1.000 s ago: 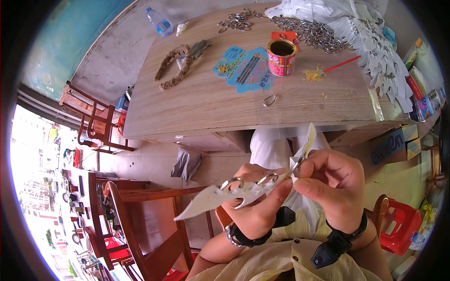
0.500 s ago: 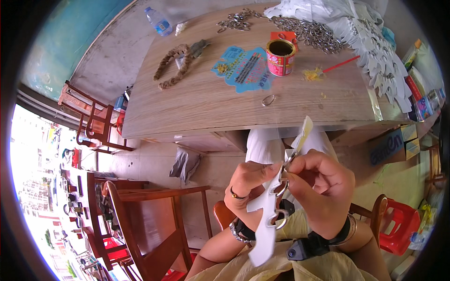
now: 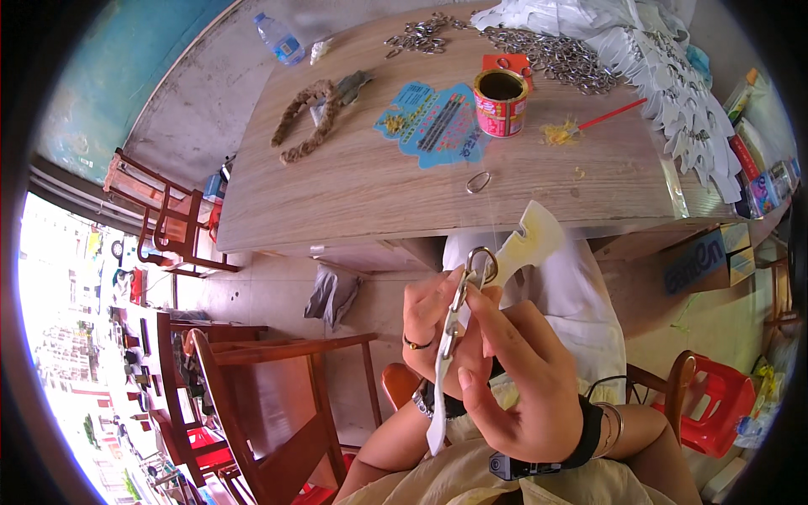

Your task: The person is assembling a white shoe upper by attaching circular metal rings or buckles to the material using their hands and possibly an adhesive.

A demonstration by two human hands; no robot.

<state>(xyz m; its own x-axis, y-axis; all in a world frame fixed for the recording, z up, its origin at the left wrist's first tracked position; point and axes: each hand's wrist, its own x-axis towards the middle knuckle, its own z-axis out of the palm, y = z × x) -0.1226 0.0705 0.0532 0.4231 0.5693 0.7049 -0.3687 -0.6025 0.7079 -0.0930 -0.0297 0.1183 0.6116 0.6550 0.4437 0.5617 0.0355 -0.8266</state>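
Above my lap, a thin white strip (image 3: 532, 242) with notched edges is bent round, its wide end pointing up toward the table. Several metal rings hang along it; one large oval ring (image 3: 482, 249) stands at the bend. My left hand (image 3: 427, 311) pinches the strip just below that ring, and the strip's lower end hangs past the fingers, seen edge-on. Close against it, my right hand (image 3: 530, 374) has its fingertips at the strip beside the ring; where they touch is partly hidden. A loose oval ring (image 3: 488, 178) lies near the table's front edge.
On the wooden table (image 3: 337, 202) are an open pink tin (image 3: 502, 118), a blue card (image 3: 429, 126), a red stick (image 3: 613, 113), a brown braided loop (image 3: 290, 114) and a bottle (image 3: 279, 40). Heaped rings (image 3: 555, 63) and ringed white strips (image 3: 673, 93) lie behind, rightward.
The strip has turned edge-on, and its upper end has swung to show its broad face. My right hand has moved left and down, closer to my left hand.
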